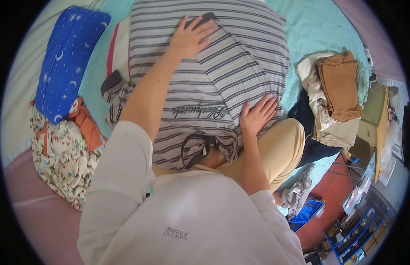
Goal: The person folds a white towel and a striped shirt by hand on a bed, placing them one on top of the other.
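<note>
A grey striped long-sleeved shirt (169, 79) lies spread in front of me, its collar close to my lap. One sleeve (233, 66) is laid across the body, with its dark cuff at the far end. My left hand (191, 37) rests flat with fingers spread, touching the shirt beside that cuff. Nearer me, my right hand (259, 115) lies flat with fingers stretched at the sleeve's shoulder end. Neither hand grips anything. At the shirt's left, the other sleeve (117, 95) sits bunched up with its dark cuff showing.
A blue moon-and-star pillow (72, 57) lies at the left, above a crumpled floral garment (61, 154). Folded brown clothing (339, 86) tops a pile at the right. Turquoise bedding (317, 26) runs beneath. Lower right are a blue box (305, 214) and a shelf rack (359, 238).
</note>
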`<action>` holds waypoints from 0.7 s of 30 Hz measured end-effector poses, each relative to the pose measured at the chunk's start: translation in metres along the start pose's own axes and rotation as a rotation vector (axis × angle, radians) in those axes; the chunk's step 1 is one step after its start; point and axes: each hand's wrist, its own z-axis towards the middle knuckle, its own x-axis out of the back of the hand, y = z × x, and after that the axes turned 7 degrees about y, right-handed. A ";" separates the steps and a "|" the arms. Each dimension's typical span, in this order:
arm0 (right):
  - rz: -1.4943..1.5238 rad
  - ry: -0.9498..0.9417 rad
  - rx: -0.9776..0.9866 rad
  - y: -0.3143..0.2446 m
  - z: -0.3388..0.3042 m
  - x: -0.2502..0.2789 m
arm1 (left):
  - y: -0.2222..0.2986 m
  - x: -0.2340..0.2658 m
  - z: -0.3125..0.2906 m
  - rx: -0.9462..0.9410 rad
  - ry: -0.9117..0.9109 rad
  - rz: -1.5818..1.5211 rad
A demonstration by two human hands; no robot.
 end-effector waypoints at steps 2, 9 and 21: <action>-0.003 0.000 0.015 0.000 -0.002 -0.002 | -0.024 0.012 -0.010 0.082 -0.034 0.224; 0.034 0.045 0.032 0.006 -0.012 -0.002 | -0.088 0.100 -0.148 0.377 0.087 -0.052; 0.678 -0.474 0.446 -0.142 -0.083 0.106 | -0.089 0.114 -0.360 1.984 0.168 -0.858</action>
